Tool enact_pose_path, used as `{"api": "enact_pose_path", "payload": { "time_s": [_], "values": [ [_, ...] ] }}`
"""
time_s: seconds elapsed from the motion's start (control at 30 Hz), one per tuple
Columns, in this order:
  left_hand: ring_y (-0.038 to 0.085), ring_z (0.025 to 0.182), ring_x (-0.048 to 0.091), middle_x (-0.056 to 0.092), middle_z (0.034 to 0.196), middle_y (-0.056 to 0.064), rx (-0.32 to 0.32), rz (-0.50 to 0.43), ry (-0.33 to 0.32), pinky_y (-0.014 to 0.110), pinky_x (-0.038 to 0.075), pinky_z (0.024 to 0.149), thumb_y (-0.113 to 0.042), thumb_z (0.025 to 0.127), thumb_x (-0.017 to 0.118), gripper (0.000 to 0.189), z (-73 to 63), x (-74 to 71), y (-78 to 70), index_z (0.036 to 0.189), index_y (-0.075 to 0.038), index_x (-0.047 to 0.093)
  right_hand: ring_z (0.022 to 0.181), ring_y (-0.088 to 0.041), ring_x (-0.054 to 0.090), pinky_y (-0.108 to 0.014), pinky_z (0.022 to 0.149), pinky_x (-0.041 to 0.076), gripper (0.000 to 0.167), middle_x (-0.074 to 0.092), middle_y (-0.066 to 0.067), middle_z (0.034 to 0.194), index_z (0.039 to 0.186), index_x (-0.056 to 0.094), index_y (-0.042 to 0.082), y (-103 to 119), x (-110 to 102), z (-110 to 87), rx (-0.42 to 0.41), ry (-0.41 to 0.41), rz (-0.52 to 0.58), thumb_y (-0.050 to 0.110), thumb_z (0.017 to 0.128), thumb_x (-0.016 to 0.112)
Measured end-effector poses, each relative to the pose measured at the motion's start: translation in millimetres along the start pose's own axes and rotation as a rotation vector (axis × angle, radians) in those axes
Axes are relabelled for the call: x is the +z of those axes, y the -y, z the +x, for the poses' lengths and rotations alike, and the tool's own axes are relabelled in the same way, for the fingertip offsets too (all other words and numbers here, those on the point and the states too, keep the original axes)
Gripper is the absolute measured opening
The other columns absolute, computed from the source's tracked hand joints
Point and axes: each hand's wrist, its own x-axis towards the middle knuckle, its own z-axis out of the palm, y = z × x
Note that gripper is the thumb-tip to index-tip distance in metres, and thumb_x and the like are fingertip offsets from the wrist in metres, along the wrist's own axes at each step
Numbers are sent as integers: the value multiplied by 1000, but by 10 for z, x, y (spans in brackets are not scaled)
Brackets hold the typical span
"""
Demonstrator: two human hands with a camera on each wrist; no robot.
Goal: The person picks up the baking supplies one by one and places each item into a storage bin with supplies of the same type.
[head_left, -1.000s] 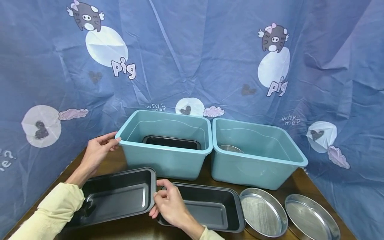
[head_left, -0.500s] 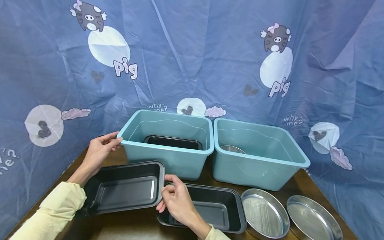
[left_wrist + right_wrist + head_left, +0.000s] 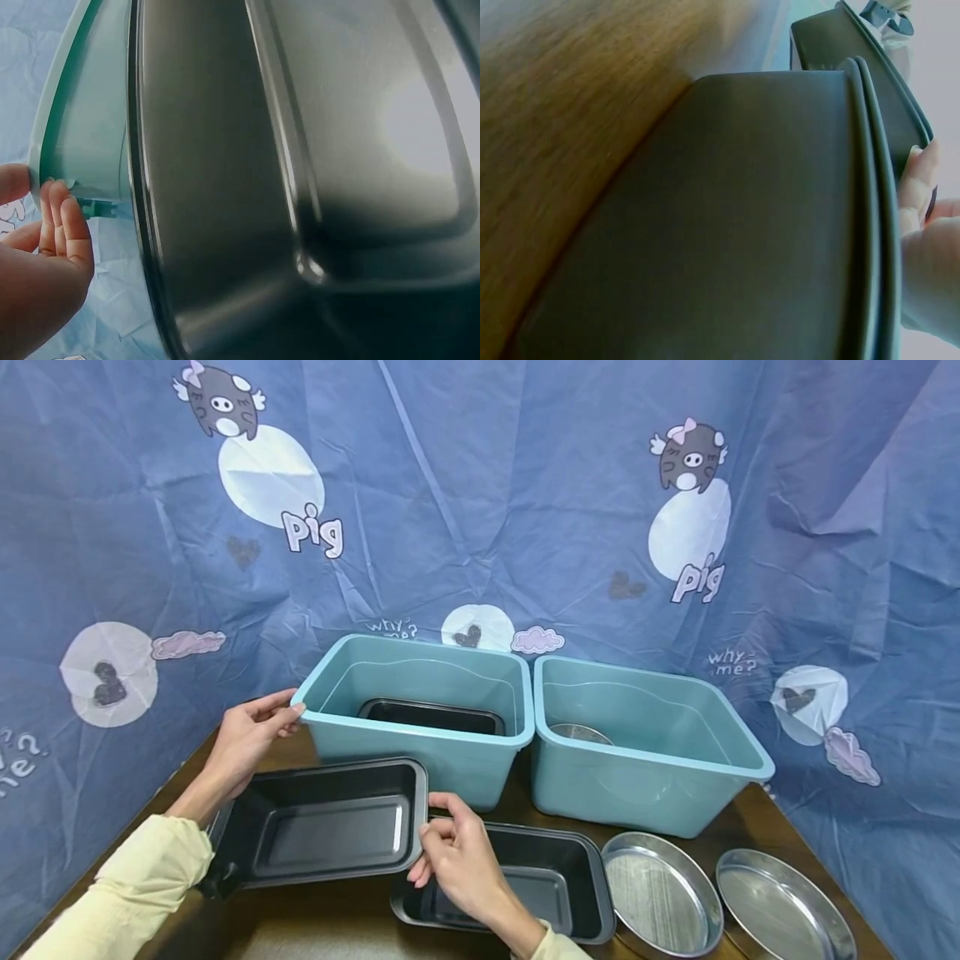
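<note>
Over counter [image 3: 315,917], R hand [image 3: 462,857] is gripping loaf pan [image 3: 330,835], L hand [image 3: 246,739] pinching L bin [image 3: 408,742] (2nd pan [image 3: 435,717], round tin [image 3: 581,732] binned; 3 more waiting).

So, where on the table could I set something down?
Bare table shows at the front, below the held black pan, between the left sleeve and the resting black pan. Rightward it's crowded: the resting black pan and two round tins sit close together.
</note>
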Motion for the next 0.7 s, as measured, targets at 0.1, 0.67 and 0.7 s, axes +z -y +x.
{"api": "enact_pose_path", "payload": {
  "time_s": [0.1, 0.67, 0.7],
  "values": [
    [-3, 77, 62, 65, 86, -18, -3, 4, -1, 15, 53, 69, -14, 105, 62, 50, -2, -7, 2, 143, 15, 50, 52, -11, 64, -24, 51, 57, 39, 69, -19, 77, 138, 45, -12, 2, -28, -14, -1, 1, -7, -3, 101, 51],
    [-2, 78, 61, 65, 86, -16, -2, -17, 7, 14, 52, 69, -13, 105, 61, 50, 3, 5, -5, 144, 17, 48, 54, -12, 65, -26, 53, 58, 43, 68, -27, 81, 141, 43, -13, 85, -261, -157, -4, -46, -16, -2, 101, 54],
    [-2, 78, 61, 65, 86, -16, 0, -12, 6, 14, 52, 69, -13, 105, 61, 50, 1, 4, -3, 144, 17, 48, 54, -12, 65, -26, 53, 58, 43, 68, -26, 81, 141, 43, -13, 91, -274, -162, -2, -47, -17, -2, 101, 54]
  ]
}}
